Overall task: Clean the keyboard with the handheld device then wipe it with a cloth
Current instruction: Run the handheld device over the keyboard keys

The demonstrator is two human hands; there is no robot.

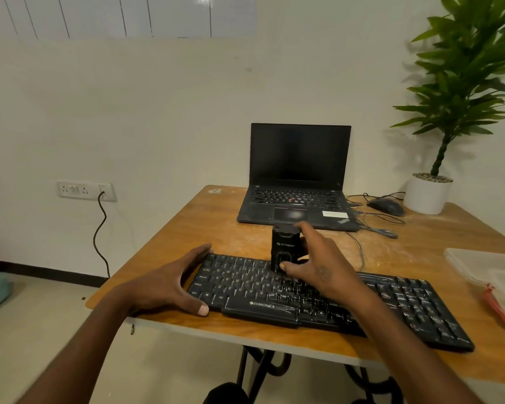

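A black keyboard point(318, 298) lies across the front of the wooden table point(187, 228), dusted with white specks. A small black handheld device point(283, 247) stands upright on the keyboard's upper key rows. My right hand point(318, 266) grips it, thumb on its lower front and fingers curled around its right side and top. My left hand point(172, 281) holds the keyboard's left end, fingers at the far corner and thumb at the near edge. No cloth shows clearly.
An open black laptop point(298, 182) sits behind the keyboard. A mouse point(387, 206) with loose cables and a potted plant point(429, 191) stand at the back right. Clear plastic containers point(490, 269) lie at the right edge. A wall socket point(85, 191) is on the left.
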